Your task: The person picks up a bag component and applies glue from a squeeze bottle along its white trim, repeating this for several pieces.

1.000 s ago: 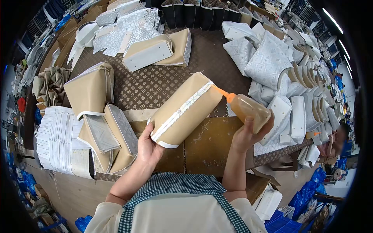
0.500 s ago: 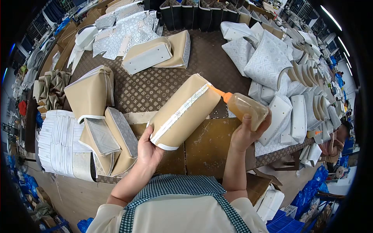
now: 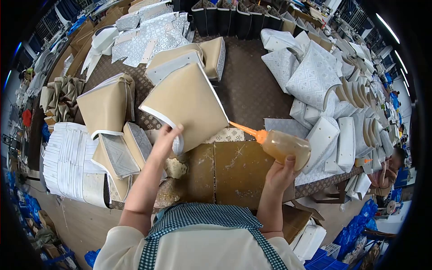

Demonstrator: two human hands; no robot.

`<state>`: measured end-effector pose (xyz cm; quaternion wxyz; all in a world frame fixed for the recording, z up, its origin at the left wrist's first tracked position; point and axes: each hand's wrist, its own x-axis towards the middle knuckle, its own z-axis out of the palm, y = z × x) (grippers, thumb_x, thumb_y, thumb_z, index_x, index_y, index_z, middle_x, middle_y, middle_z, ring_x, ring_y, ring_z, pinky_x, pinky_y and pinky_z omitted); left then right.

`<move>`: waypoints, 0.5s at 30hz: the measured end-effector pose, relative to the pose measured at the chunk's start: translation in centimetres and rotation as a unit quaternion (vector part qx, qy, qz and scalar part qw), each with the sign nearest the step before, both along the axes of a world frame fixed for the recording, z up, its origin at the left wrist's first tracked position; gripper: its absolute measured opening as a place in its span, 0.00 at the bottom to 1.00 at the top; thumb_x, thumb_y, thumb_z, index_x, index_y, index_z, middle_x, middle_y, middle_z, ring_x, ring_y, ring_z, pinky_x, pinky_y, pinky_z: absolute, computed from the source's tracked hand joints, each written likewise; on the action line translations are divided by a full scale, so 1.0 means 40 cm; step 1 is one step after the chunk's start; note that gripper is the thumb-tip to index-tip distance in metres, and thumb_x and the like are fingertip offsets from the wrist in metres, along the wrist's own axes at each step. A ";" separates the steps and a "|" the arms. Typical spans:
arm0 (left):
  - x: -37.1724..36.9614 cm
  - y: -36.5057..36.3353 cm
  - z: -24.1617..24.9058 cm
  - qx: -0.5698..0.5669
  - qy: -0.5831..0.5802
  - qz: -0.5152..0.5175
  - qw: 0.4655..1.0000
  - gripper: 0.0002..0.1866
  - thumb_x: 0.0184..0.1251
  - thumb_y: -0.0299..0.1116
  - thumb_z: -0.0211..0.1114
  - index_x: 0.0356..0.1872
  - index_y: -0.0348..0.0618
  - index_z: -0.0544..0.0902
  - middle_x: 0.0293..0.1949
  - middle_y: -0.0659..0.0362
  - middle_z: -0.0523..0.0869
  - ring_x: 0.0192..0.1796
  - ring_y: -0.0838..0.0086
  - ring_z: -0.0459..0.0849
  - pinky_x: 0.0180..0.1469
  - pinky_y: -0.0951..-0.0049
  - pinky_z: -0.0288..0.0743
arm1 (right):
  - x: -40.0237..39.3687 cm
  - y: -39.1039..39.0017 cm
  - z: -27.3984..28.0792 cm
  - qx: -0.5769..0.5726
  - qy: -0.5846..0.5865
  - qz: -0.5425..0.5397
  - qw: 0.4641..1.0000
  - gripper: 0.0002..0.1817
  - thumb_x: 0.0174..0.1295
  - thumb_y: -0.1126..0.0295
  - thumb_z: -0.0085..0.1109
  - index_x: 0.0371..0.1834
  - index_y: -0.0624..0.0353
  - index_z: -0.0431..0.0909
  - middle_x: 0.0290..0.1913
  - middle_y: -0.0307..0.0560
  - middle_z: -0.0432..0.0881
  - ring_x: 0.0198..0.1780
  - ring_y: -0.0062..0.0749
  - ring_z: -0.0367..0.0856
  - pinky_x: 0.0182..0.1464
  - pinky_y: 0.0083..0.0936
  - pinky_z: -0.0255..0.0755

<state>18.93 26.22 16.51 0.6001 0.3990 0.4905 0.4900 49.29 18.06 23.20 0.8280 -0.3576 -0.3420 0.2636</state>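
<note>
My left hand (image 3: 169, 137) grips the lower edge of a tan bag piece (image 3: 186, 105) with white edging, held tilted above the table. Its broad tan face is turned up. In my right hand (image 3: 282, 173) is a clear squeeze bottle (image 3: 286, 146) with yellowish contents and an orange nozzle (image 3: 245, 129). The nozzle points left, its tip at the right corner of the bag piece. Whether anything comes out of the tip cannot be made out. A yellowish lump (image 3: 176, 168) lies on the brown board (image 3: 234, 171) below my left hand.
Tan bag pieces (image 3: 104, 105) stand at the left beside a stack of white strips (image 3: 67, 157). Silver patterned pieces (image 3: 310, 76) and white bases (image 3: 322, 137) are heaped at the right. Black bags (image 3: 225, 20) line the back. Another person's arm (image 3: 384, 177) shows at the far right.
The bag piece has been turned, so its white-taped seam no longer shows and the broad face does. My left hand moved up slightly. The bottle is lower, its nozzle at another edge.
</note>
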 end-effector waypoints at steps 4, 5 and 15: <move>0.033 -0.069 -0.175 0.047 0.182 -0.083 0.979 0.17 0.65 0.37 0.63 0.49 0.35 0.79 0.43 0.54 0.83 0.47 0.75 0.79 0.52 0.73 0.72 | -0.007 -0.024 -0.025 -0.025 0.028 0.004 0.999 0.38 0.56 0.64 0.64 0.67 0.58 0.55 0.60 0.53 0.67 0.62 0.41 0.67 0.63 0.40 0.65; 0.037 -0.071 -0.181 0.010 0.170 -0.049 0.984 0.16 0.65 0.36 0.62 0.48 0.36 0.80 0.42 0.55 0.83 0.46 0.76 0.79 0.52 0.73 0.72 | -0.009 -0.028 -0.032 -0.026 0.031 0.007 0.999 0.37 0.57 0.65 0.63 0.67 0.60 0.55 0.61 0.54 0.67 0.62 0.40 0.68 0.63 0.39 0.65; 0.060 0.061 0.143 0.081 -0.095 0.081 0.989 0.12 0.66 0.37 0.60 0.43 0.39 0.79 0.38 0.61 0.83 0.42 0.78 0.80 0.47 0.77 0.72 | 0.010 -0.053 0.023 -0.021 0.032 0.014 0.999 0.40 0.56 0.58 0.63 0.68 0.59 0.53 0.62 0.53 0.66 0.63 0.40 0.66 0.64 0.41 0.64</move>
